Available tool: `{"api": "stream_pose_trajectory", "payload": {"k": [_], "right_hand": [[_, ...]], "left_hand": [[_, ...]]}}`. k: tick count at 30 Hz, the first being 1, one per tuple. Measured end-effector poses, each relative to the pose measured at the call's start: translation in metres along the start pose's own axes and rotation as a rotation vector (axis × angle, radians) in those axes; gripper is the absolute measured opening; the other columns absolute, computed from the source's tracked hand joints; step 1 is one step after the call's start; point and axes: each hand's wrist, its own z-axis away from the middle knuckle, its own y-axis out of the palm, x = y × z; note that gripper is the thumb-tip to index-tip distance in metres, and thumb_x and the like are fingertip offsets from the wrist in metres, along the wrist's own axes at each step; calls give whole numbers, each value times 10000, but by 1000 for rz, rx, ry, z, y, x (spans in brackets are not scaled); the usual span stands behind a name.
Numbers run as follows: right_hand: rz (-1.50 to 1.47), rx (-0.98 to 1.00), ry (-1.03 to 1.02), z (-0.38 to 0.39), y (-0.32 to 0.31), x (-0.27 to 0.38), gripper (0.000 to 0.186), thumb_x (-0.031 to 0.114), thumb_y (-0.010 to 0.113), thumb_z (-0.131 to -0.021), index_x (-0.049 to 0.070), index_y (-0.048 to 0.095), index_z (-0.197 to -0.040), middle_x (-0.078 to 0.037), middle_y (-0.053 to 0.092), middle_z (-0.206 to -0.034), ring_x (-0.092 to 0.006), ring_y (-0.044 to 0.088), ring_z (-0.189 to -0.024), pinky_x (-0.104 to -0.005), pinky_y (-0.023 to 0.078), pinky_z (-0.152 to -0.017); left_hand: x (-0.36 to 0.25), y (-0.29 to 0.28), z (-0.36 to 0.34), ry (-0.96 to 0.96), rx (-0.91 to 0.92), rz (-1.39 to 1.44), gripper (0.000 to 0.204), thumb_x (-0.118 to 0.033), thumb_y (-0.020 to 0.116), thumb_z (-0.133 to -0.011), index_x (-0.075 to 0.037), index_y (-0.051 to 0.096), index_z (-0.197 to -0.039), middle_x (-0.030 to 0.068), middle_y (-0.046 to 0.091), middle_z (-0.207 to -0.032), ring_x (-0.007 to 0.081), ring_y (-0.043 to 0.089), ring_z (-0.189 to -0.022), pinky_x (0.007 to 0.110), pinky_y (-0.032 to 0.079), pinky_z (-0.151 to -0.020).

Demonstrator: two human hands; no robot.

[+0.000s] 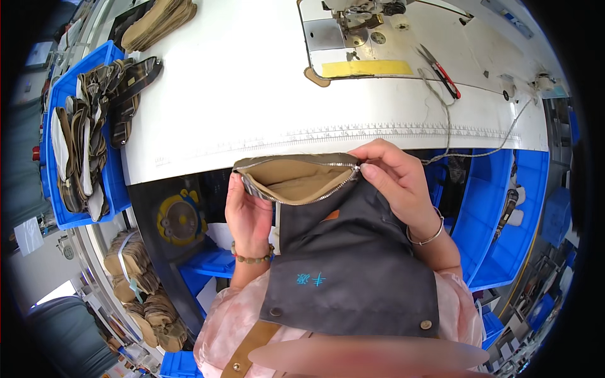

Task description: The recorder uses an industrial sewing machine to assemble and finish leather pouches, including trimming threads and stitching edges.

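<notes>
Between my hands is a small zippered pouch (296, 179), unzipped so that its tan lining shows. My left hand (249, 217) grips its left end, the fingers partly hidden behind it. At the opposite end, my right hand (394, 179) pinches the corner by the zipper slider, thumb in front. The pouch is held just off the front edge of the white sewing table (220, 113), above my dark grey apron (353, 283). Its outer side is mostly out of sight.
A sewing machine (356, 31) stands at the back, with red-handled thread snips (441, 72) and a grey cord (449, 120) beside it. On the left, a blue bin (116, 183) holds dark fabric pieces. Another blue bin (485, 220) is below the table at right.
</notes>
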Motion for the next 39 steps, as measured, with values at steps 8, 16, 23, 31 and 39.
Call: {"api": "stream_pose_trajectory", "payload": {"k": [8, 16, 23, 31, 39], "right_hand": [[-70, -8, 17, 1, 9, 0, 222, 46, 596, -962, -35, 652, -1161, -45, 656, -1046, -91, 591, -885, -237, 477, -818], [33, 57, -36, -1, 14, 3, 229, 61, 664, -914, -3, 672, -1134, -55, 659, -1028, -128, 612, -883, -263, 489, -817], [234, 102, -85, -4, 19, 12, 257, 23, 699, -860, 11, 673, -1116, -69, 639, -950, -157, 623, -861, -285, 505, -814], [264, 131, -21, -5, 16, 19, 339, -9, 710, -826, 20, 654, -1160, -62, 631, -914, -161, 637, -828, -288, 515, -800], [257, 119, -6, -9, 29, 15, 358, 0, 749, -788, 15, 652, -1132, -46, 646, -864, -132, 617, -802, -267, 488, -770]], "left_hand": [[16, -23, -1, -229, -108, 241, 379, -102, 382, -1003, 63, 528, -1312, 246, 552, -1377, 367, 567, -1257, 511, 492, -1058], [29, -19, -5, -289, -121, 275, 346, -154, 395, -1029, 33, 579, -1255, 206, 630, -1263, 330, 609, -1183, 473, 522, -1008], [36, -36, -11, -248, -145, 43, 264, -136, 447, -1032, -7, 593, -1209, 148, 642, -1199, 262, 627, -1082, 402, 509, -955], [10, 10, 12, 465, 40, -1448, 215, -57, 486, -975, 44, 652, -1067, 100, 665, -1034, 148, 599, -986, 294, 483, -851], [-3, 83, 11, 470, 410, -1463, 236, -114, 776, -763, -49, 729, -985, 97, 708, -904, 219, 621, -847, 339, 482, -765]]}}
